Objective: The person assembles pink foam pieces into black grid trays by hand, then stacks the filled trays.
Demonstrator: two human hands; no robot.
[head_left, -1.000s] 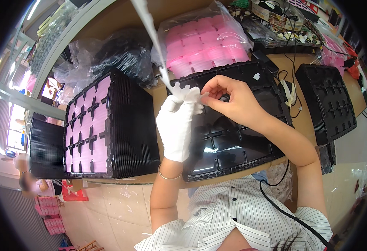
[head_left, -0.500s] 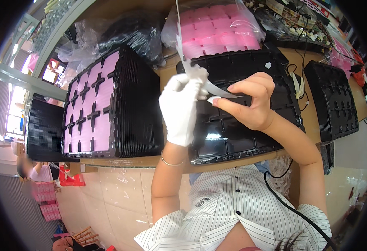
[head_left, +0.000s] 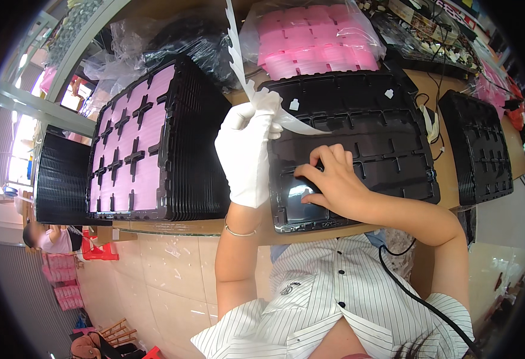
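My left hand (head_left: pixel 244 158), in a white glove, is closed around a crumpled white strip (head_left: pixel 266 103). One tail of the strip rises past the far edge of the tray; another curves right over it. My bare right hand (head_left: pixel 337 182) is low over the near left part of a black plastic tray (head_left: pixel 388 155). Its thumb and forefinger are bent but apart, their tips at the tray's surface, and I see nothing between them. Two small white label-like pieces, a left one (head_left: pixel 294 105) and a right one (head_left: pixel 389 94), lie on the tray's far row.
To the left stands a tall stack of black trays (head_left: pixel 199 149) topped with pink foam sheets (head_left: pixel 146 152). Another black tray stack (head_left: pixel 481 149) is at the right. Behind the tray lies bagged pink foam (head_left: pixel 316 39). A black cable (head_left: pixel 415 293) crosses my shirt.
My right hand has moved down from the strip to the tray, and the small white piece between its fingers no longer shows. My left hand has shifted slightly left with the strip.
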